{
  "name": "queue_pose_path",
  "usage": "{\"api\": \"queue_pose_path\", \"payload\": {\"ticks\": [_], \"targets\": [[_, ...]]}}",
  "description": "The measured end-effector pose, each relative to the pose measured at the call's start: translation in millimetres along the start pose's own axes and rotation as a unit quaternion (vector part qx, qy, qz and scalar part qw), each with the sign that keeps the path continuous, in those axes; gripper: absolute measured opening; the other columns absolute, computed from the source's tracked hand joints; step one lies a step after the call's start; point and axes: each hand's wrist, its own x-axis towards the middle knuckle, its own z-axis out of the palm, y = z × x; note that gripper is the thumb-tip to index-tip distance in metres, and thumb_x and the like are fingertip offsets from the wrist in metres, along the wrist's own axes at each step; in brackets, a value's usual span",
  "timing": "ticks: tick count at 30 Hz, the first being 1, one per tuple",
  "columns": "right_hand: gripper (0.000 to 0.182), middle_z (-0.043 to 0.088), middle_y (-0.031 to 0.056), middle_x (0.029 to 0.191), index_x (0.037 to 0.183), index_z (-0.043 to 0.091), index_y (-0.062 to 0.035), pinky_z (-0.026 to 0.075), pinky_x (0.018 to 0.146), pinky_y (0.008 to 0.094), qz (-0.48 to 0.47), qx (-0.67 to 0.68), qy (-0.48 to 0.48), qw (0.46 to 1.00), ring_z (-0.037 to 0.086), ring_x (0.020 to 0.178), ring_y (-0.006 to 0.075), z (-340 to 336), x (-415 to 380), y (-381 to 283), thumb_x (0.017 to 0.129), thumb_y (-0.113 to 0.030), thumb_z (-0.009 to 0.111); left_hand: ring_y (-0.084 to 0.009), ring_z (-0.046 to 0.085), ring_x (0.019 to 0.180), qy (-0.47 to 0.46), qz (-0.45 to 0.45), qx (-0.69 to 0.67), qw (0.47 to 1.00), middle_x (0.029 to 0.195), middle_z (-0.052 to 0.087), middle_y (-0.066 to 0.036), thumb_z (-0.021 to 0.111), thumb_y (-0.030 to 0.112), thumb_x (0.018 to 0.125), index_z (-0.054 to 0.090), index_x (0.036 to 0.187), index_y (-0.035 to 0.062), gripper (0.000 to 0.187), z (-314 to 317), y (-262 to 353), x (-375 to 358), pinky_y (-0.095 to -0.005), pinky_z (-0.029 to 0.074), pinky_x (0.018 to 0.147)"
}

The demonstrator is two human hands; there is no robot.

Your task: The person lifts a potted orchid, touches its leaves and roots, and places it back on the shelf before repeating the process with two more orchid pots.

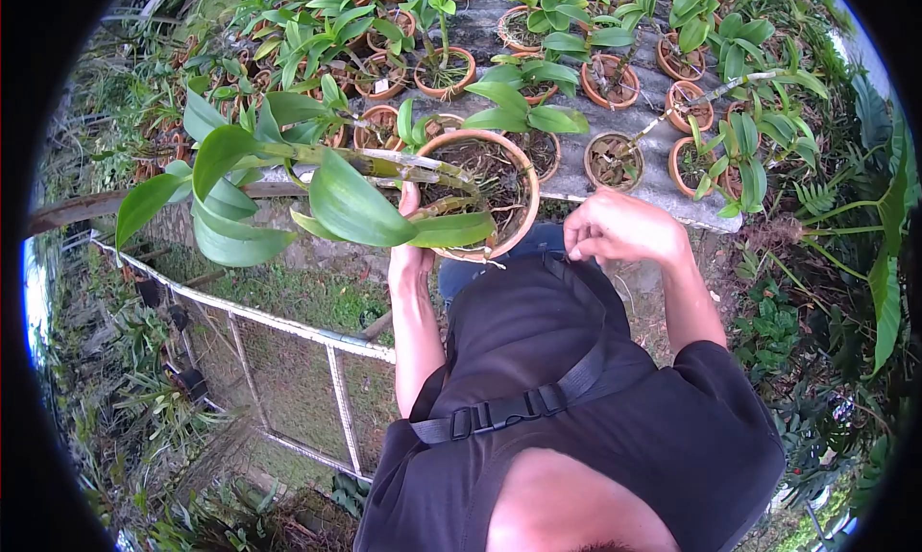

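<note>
My left hand (411, 250) grips the left side of a terracotta pot (531, 206), the thumb showing near its rim. The pot is lifted in front of my body and tipped so that its mouth faces me. From its dark, rooty filling an orchid plant (360, 206) leans far to the left, with thick canes and broad green leaves. Thin pale roots hang over the near rim. Just right of the pot and apart from it is my right hand (619, 228), its fingers curled in; whatever they may hold is hidden.
A grey corrugated bench (639, 149) ahead carries several potted orchids. At its front right stands a pot (615, 161) with a long bare cane slanting right. A white metal-framed mesh panel (288, 331) lies at lower left. Large-leaved plants (884, 264) crowd the right side.
</note>
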Motion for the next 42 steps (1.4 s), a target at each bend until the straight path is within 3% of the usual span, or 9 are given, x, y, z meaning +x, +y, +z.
{"api": "queue_pose_path", "payload": {"ticks": [2,3,6,7,16,23,30,37,42], "targets": [[0.009,0.069,0.0097,0.067,0.086,0.069,0.0001,0.053,0.058,0.0322,-0.044,0.012,0.127,0.991,0.068,0.057,0.0154,-4.6,4.4,-5.6,0.08,-0.007,0.071,-0.0297,0.066,0.1,-0.004,-0.008,0.002,1.0,0.125,0.057,-0.018,0.057,0.046,0.096,0.036,0.146,0.0084,0.066,-2.0,0.1,0.4,-0.0429,0.058,0.081],[0.014,0.071,0.0136,0.077,0.093,0.069,0.001,0.054,0.066,0.0379,-0.013,-0.012,0.179,0.984,0.068,0.065,0.0287,-8.5,5.3,-14.0,0.081,-0.006,0.067,-0.0298,0.065,0.101,-0.006,-0.013,0.003,1.0,0.126,0.056,-0.018,0.057,0.046,0.096,0.035,0.147,0.0085,0.067,-4.1,-0.2,1.1,-0.043,0.058,0.081],[0.021,0.071,0.0149,0.092,0.103,0.069,0.0,0.054,0.076,0.04,-0.044,-0.221,0.426,0.876,0.07,0.083,0.0292,-1.8,10.7,-15.2,0.085,-0.011,0.068,-0.0302,0.065,0.103,0.003,-0.01,0.004,1.0,0.131,0.054,-0.018,0.057,0.046,0.096,0.033,0.148,0.009,0.068,-1.6,1.2,-1.4,-0.0443,0.057,0.082],[0.028,0.068,0.0168,0.106,0.111,0.066,0.0005,0.051,0.084,0.0422,-0.052,-0.275,0.458,0.844,0.065,0.097,0.0348,-0.4,9.0,-19.6,0.085,-0.011,0.068,-0.0303,0.065,0.104,0.008,-0.006,0.004,1.0,0.132,0.053,-0.019,0.057,0.046,0.096,0.033,0.149,0.0092,0.068,0.6,1.9,-3.2,-0.0448,0.057,0.082],[0.015,0.065,0.0125,0.088,0.087,0.064,0.0011,0.049,0.072,0.041,-0.11,-0.099,0.404,0.903,0.063,0.08,0.0328,-0.3,30.9,-30.4,0.084,-0.013,0.068,-0.0274,0.059,0.113,-0.006,0.049,0.002,0.999,0.136,0.051,-0.013,0.057,0.039,0.098,0.039,0.146,0.0069,0.061,-22.1,-3.8,-10.3,-0.0432,0.052,0.092],[0.012,0.067,0.0144,0.083,0.091,0.065,0.0007,0.05,0.068,0.0383,-0.155,-0.03,0.446,0.881,0.066,0.076,0.0289,-0.8,41.2,-29.9,0.085,-0.009,0.067,-0.0276,0.061,0.108,0.026,0.076,-0.012,0.997,0.13,0.055,-0.015,0.057,0.04,0.097,0.043,0.142,0.0065,0.058,-28.0,4.2,-14.7,-0.0431,0.053,0.088],[0.019,0.067,0.0122,0.068,0.089,0.069,0.0002,0.047,0.055,0.0348,-0.011,-0.041,0.496,0.868,0.06,0.05,0.0211,-19.9,37.8,-15.6,0.085,-0.018,0.072,-0.0282,0.064,0.101,0.064,0.08,-0.03,0.994,0.122,0.059,-0.017,0.058,0.041,0.097,0.048,0.138,0.0065,0.055,-31.9,2.7,-20.1,-0.0434,0.055,0.083],[0.019,0.067,0.0141,0.093,0.097,0.071,-0.0022,0.05,0.082,0.0391,-0.041,-0.147,0.492,0.857,0.066,0.09,0.0267,-29.6,65.6,28.2,0.086,-0.017,0.069,-0.0289,0.067,0.094,0.082,0.082,-0.035,0.993,0.114,0.064,-0.018,0.058,0.041,0.096,0.052,0.135,0.0066,0.052,-30.6,2.3,-23.8,-0.0437,0.057,0.078],[0.03,0.044,0.0187,0.143,0.102,0.072,-0.0079,0.037,0.107,0.0507,-0.015,-0.318,0.449,0.835,0.036,0.136,0.039,-15.5,112.1,48.8,0.073,-0.015,0.079,-0.0294,0.066,0.094,0.084,0.05,-0.036,0.995,0.112,0.065,-0.018,0.058,0.044,0.096,0.052,0.135,0.0074,0.054,-40.3,-5.3,-15.9,-0.0444,0.057,0.079]]}}
